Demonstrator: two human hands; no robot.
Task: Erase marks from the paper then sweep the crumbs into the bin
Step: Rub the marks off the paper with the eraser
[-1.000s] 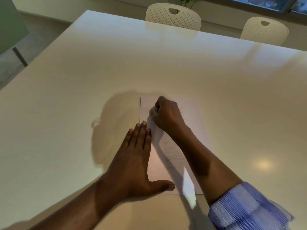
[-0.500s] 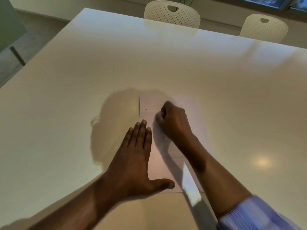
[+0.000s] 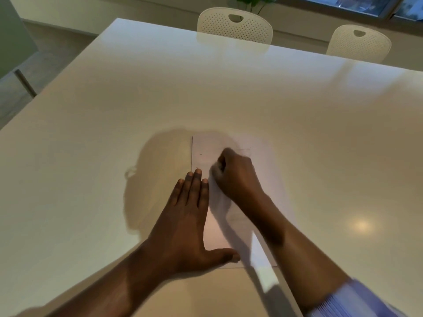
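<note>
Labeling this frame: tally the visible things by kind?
Tables: 1
Paper sheets: 1
Chairs: 2
Hands: 2, left hand, right hand
Plants: 1
Total: 7

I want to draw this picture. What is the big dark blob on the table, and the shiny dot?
Head view: the blob is the person's shadow on the table, left of the paper; the dot is reflected lamp glare; the right hand looks slightly blurred.
</note>
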